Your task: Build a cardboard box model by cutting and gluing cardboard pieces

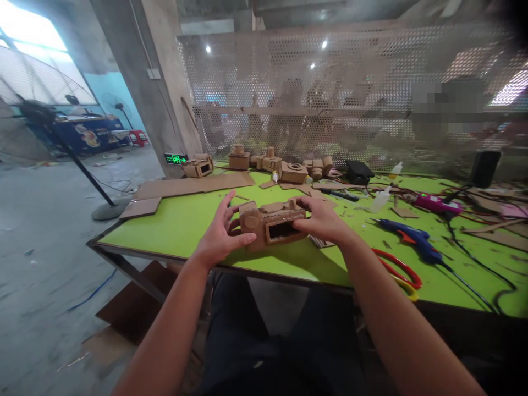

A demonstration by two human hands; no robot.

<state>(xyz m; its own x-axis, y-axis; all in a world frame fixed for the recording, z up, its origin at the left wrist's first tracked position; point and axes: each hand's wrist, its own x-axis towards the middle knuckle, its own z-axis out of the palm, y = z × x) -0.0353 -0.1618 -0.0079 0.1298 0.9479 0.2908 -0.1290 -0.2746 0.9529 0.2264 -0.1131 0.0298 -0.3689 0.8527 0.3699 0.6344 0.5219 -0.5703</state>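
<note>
A cardboard camera model [256,234] with a rectangular opening toward me is held over the front edge of the green table. My left hand [223,234] is around its left end, thumb on the near face and fingers spread behind. At the right end my right hand [319,219] grips it, with the thumb at the opening's edge and the fingers over the top. A small striped cardboard piece [322,242] lies under my right hand.
Several cardboard models [292,172] line the back of the green table [165,234]. Rightward are a blue glue gun [412,240], red-handled scissors [402,269], a purple tool [438,204], glue bottles [380,199] and cables. Flat cardboard [193,185] lies back left. A mesh panel [297,104] stands behind.
</note>
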